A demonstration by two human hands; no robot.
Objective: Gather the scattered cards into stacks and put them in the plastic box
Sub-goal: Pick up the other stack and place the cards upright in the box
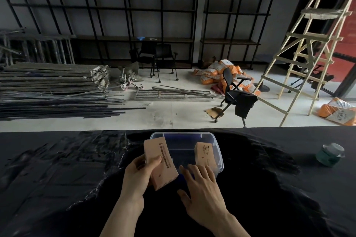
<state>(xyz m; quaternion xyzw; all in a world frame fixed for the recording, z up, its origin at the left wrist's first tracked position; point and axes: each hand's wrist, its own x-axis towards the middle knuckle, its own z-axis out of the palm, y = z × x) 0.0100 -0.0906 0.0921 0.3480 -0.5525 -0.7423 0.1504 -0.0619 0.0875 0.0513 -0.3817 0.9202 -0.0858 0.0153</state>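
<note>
One black-covered table stretches under and to both sides of the hands. Just beyond the hands sits one clear plastic box, its near rim touching or almost touching the right hand's fingertips. Two stacks of tan cards are in view: one stack is clamped in the left hand, thumb on top, tilted over the box's left edge; the other stack stands inside the box, just ahead of the right hand. The right hand lies flat with fingers spread, holding nothing. One small green glass jar stands well off to the right of the right hand.
</note>
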